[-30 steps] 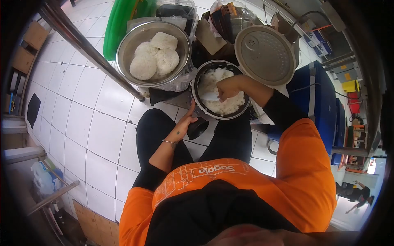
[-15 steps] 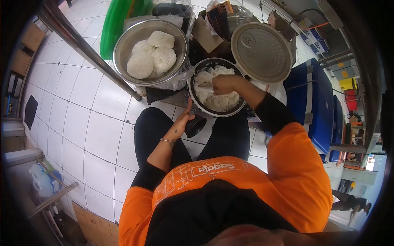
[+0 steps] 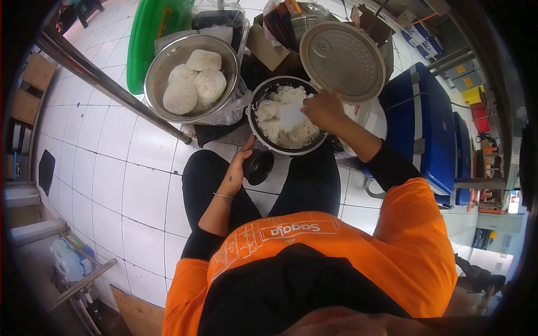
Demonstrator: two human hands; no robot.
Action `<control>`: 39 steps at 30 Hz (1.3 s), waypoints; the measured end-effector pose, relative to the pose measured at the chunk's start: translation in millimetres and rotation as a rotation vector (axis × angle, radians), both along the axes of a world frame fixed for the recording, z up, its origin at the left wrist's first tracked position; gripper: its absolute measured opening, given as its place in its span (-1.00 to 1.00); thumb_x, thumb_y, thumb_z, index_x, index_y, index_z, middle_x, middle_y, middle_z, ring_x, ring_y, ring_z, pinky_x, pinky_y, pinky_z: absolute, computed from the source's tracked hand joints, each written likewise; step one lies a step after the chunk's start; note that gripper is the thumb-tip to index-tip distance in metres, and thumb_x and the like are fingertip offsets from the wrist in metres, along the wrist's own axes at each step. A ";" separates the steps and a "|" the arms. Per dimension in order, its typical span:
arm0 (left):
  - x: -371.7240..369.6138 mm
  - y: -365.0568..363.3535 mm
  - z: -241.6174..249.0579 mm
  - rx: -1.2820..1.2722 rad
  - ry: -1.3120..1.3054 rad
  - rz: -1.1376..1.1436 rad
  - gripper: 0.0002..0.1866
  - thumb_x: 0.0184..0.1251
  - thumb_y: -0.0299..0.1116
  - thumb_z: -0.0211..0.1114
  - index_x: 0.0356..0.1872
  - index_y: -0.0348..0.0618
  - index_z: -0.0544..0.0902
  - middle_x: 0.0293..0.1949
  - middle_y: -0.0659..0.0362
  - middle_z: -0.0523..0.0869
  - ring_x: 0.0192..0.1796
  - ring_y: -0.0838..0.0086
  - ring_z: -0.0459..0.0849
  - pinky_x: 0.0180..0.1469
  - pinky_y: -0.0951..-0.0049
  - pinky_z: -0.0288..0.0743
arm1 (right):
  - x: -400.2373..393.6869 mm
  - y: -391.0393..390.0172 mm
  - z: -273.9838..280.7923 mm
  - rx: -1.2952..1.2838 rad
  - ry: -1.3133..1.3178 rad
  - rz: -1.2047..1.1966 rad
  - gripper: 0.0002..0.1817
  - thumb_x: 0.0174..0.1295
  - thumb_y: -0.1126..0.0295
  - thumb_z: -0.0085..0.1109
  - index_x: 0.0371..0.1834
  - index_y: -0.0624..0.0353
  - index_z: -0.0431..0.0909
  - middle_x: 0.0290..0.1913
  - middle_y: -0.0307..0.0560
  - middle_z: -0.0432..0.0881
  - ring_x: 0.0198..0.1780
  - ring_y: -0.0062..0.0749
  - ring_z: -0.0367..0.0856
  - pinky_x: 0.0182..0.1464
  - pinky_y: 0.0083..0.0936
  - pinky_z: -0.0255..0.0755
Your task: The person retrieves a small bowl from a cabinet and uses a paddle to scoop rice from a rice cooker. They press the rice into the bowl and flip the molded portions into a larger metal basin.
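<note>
A round pot (image 3: pixel 253 131) with a pale rim and dark inside wall stands between my knees, holding cooked white rice (image 3: pixel 274 133). Over its right side, my right hand (image 3: pixel 325 110) is closed round a white rice paddle (image 3: pixel 291 116), whose flat blade is above the rice. My left hand (image 3: pixel 238 167) rests against the pot's outer left side, fingers stretched toward the rim. Right beside that hand is a black bowl-like piece (image 3: pixel 259 168). Behind the pot, a perforated round grey lid (image 3: pixel 350 64) stands raised.
A steel bowl (image 3: pixel 151 84) with several rounded rice mounds (image 3: pixel 180 99) sits left of the pot. Behind it are a green bin (image 3: pixel 143 50) and plastic bags. Blue cooler boxes (image 3: pixel 437 134) stand at right. A metal pole (image 3: pixel 106 84) slants across the left over white floor tiles.
My right hand has lifted and shifted right, bringing the paddle's blade into view above the rice. My left hand slid slightly down beside the pot. The whole view shifted a little.
</note>
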State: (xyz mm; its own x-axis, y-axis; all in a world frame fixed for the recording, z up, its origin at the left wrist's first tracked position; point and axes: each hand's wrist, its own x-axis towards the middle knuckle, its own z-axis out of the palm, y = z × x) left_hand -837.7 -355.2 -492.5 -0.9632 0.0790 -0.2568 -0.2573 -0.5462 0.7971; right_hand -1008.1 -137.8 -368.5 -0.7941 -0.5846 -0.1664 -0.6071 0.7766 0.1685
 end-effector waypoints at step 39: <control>4.0 -5.0 -1.5 0.064 0.079 -0.169 -0.19 0.22 -0.20 -0.06 0.50 -0.20 -0.08 0.54 0.04 -0.13 0.57 0.34 -0.21 0.49 0.42 -0.39 | -5.8 -76.7 -29.9 0.138 -0.485 0.017 -0.67 0.13 0.22 0.16 -0.16 0.21 0.66 -0.17 0.13 0.69 -0.11 -0.02 0.67 -0.06 -0.19 0.50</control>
